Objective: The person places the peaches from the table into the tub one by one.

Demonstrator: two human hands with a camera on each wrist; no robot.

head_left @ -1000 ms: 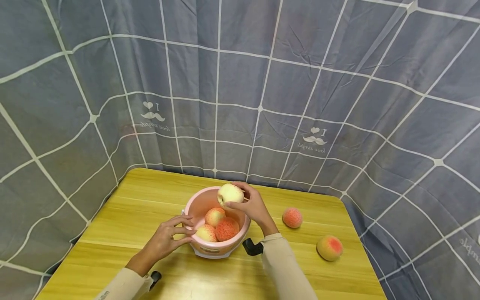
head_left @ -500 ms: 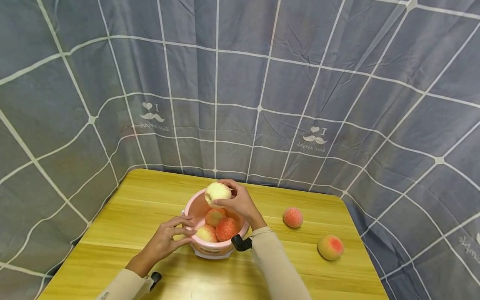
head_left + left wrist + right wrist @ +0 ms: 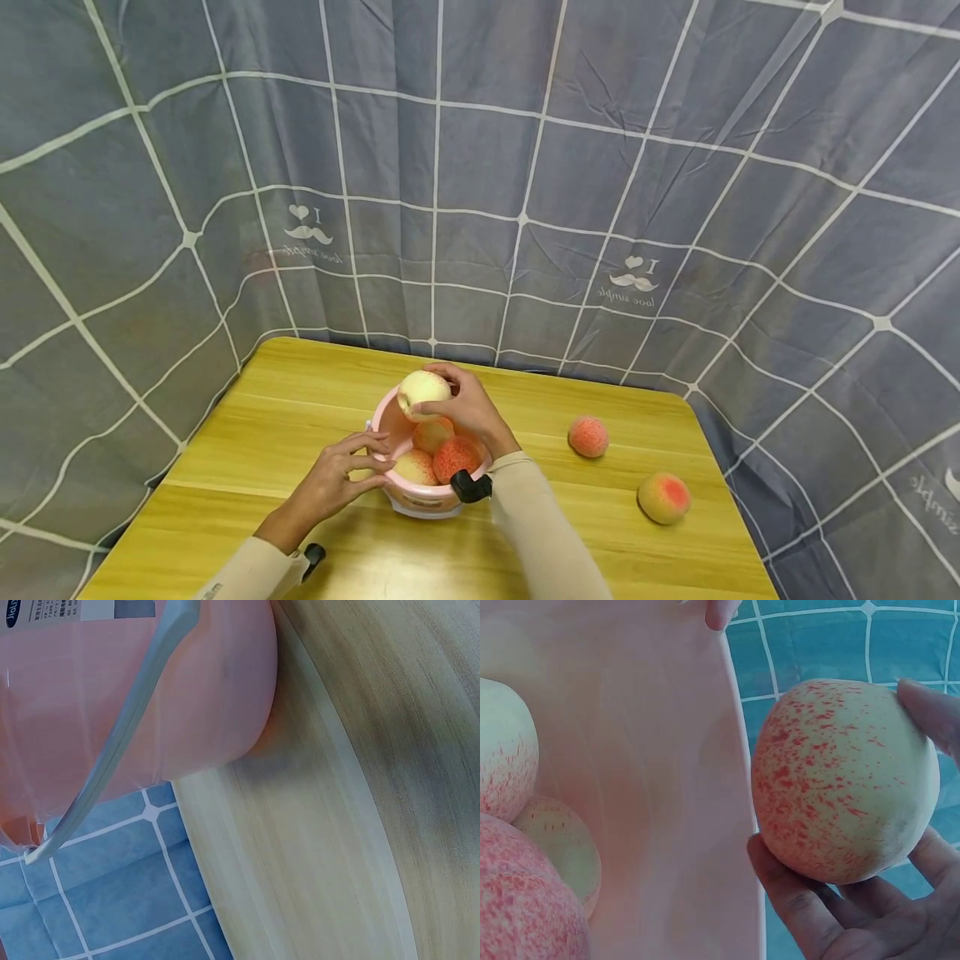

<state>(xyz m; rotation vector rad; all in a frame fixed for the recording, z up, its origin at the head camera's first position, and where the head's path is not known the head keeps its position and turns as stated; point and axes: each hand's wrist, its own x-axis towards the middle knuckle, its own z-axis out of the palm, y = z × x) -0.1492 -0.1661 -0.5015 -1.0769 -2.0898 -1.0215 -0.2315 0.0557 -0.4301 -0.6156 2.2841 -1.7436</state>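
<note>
A pale peach with red speckles is gripped by my right hand over the far part of the pink bucket. In the right wrist view, thumb and fingers curl round the same peach beside the bucket wall. My left hand holds the bucket's left rim, fingers over the edge and thumb outside. Inside the bucket lie a red peach, a yellowish peach and an orange one. The left wrist view shows the bucket's side and grey handle, without the hand.
A small red peach and a yellow peach with a red blush lie on the wooden table, right of the bucket. A grey curtain with white grid lines hangs behind the table and at its sides.
My right hand has carried the pale peach leftward from the bucket's right side to over its far rim. The left hand stays at the rim, and the other peaches have not moved.
</note>
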